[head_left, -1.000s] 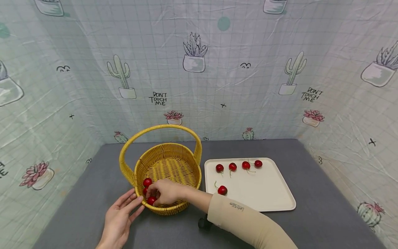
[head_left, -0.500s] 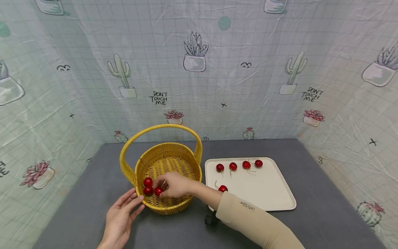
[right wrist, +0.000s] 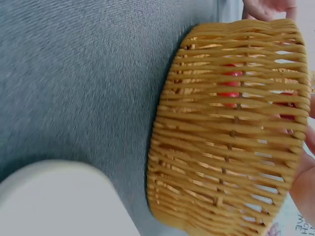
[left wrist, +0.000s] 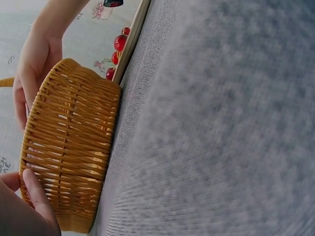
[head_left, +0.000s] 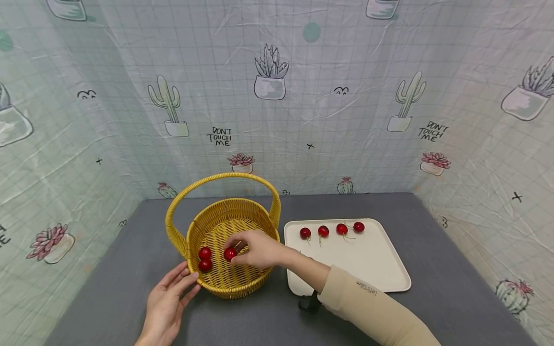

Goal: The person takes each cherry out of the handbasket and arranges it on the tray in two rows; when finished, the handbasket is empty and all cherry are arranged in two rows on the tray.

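Note:
A yellow woven basket (head_left: 233,288) with a tall arched handle stands left of centre in the head view. My left hand (head_left: 166,302) holds its near-left side, thumb at the rim; the left wrist view shows a finger along the outer weave. Two red cherries (head_left: 205,259) lie inside, against the left wall. Over the middle of the basket my right hand (head_left: 255,249) pinches another cherry (head_left: 230,254) between thumb and fingers. Whether that cherry touches the basket floor I cannot tell. Through the weave, the right wrist view shows a red cherry (right wrist: 229,91).
To the right lies a cream tray (head_left: 368,269) with several stemmed cherries (head_left: 323,231) along its far edge. My right forearm crosses its near-left corner and nearly hides one more cherry. A patterned cloth (head_left: 303,110) hangs behind the grey table (head_left: 446,269).
My right hand has moved right and farther back within the basket, carrying the pinched cherry from the near-left side towards the middle. The left hand and basket have stayed in place.

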The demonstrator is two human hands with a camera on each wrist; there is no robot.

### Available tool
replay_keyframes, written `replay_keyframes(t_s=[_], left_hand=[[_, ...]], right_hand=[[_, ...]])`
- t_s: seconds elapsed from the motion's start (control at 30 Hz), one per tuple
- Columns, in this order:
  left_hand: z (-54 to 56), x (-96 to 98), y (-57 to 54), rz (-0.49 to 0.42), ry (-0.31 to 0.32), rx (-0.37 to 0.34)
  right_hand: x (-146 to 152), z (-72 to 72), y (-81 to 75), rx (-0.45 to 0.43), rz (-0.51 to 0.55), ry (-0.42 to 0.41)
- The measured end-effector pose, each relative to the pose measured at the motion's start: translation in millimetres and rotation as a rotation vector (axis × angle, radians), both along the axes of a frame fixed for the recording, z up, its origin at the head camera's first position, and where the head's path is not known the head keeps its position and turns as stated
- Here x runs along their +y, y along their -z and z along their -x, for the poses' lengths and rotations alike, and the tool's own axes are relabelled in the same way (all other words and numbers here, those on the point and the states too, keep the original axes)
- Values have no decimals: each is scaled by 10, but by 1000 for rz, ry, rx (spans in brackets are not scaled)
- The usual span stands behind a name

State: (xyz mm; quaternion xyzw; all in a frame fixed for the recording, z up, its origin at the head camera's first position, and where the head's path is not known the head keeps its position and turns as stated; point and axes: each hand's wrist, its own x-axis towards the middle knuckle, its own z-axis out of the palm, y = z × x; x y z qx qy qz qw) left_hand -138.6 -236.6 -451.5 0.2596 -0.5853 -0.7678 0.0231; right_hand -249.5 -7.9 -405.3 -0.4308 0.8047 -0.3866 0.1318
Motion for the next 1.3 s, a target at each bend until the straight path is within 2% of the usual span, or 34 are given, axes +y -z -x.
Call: replay_keyframes(t_s=[0.4,0.93,1.3], left_hand=[[-9,1,-12,-15,0,-4],[-13,-12,-5,-25,10,-1],[-20,-13,-6,-31,13,9]], right_hand=[[277,-65,-99,-88,86,-3],[726,-104,-131,-151,153,95],[1054,-155,-73,-207,221,152]])
